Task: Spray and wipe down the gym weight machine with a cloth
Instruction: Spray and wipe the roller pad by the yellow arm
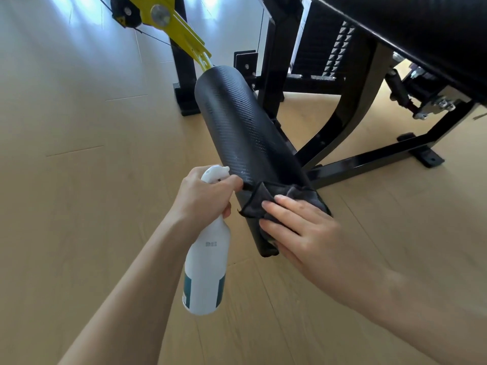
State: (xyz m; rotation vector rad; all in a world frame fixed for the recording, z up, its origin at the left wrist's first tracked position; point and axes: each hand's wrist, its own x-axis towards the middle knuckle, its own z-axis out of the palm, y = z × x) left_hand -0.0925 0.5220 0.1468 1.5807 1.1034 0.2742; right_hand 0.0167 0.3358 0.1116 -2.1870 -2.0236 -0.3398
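A black textured roller pad of the weight machine slants from the yellow lever arm down toward me. My left hand grips a white spray bottle by its neck, forefinger on the trigger, nozzle close to the pad's near end. My right hand presses a dark grey cloth flat against the pad's near end, fingers spread over it. Small spray droplets show on the pad just above the cloth.
The machine's black steel frame and floor feet stand to the right on a light wooden floor. A weight stack sits behind, and a black padded seat overhangs the top right.
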